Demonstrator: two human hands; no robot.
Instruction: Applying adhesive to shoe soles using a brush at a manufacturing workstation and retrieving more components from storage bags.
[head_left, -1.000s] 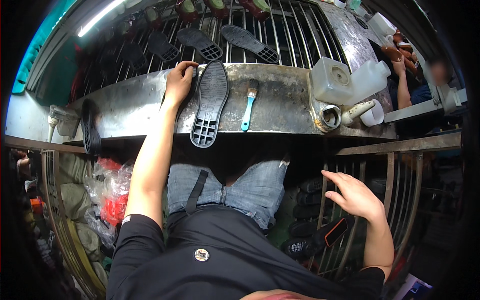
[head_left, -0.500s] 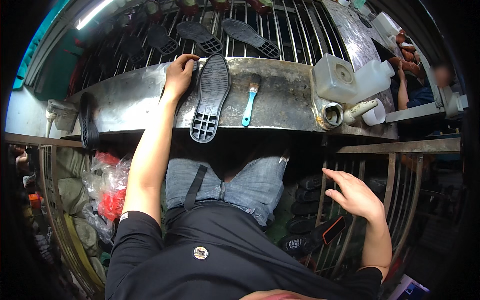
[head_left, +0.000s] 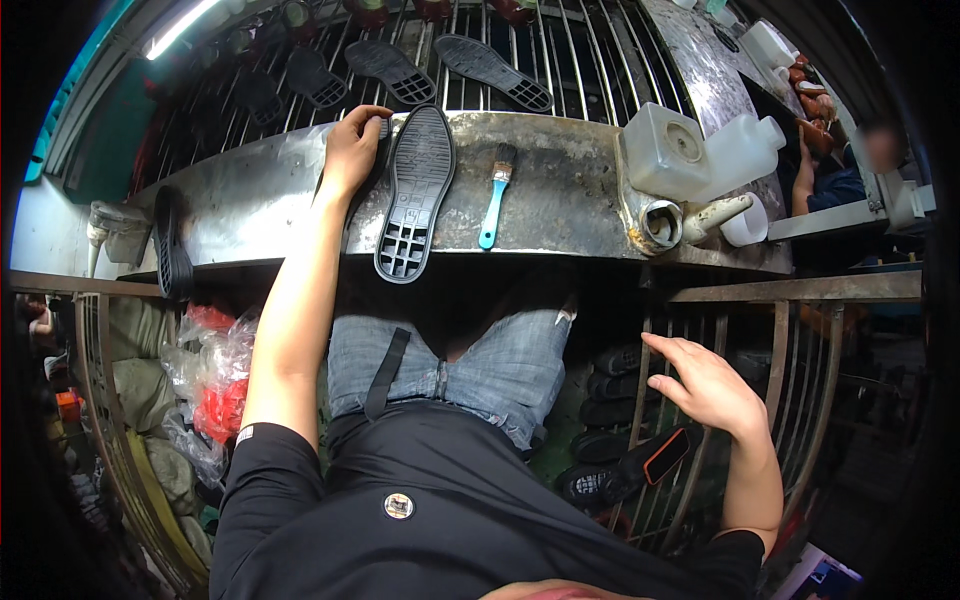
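Observation:
My left hand [head_left: 350,155] is at the far edge of the metal bench [head_left: 570,200], its fingers curled round the top of a black shoe sole [head_left: 370,192] that my hand and forearm partly hide. Right beside it lies another black shoe sole [head_left: 418,165], tread showing, its gridded heel overhanging the bench's near edge. A paintbrush [head_left: 492,205] with a turquoise handle and dark bristles rests to the right of these soles. Away from the bench, my right hand [head_left: 710,385] hovers by the right-hand railing, holding nothing, with fingers stretched out and the thumb apart.
Several soles, one of them a black sole [head_left: 493,72], lie on the metal bars beyond the bench. One more sole [head_left: 173,245] leans at the left end. A square translucent container [head_left: 665,150] and a white bottle [head_left: 745,158] stand right. Shoes [head_left: 590,485] sit below; another person works far right.

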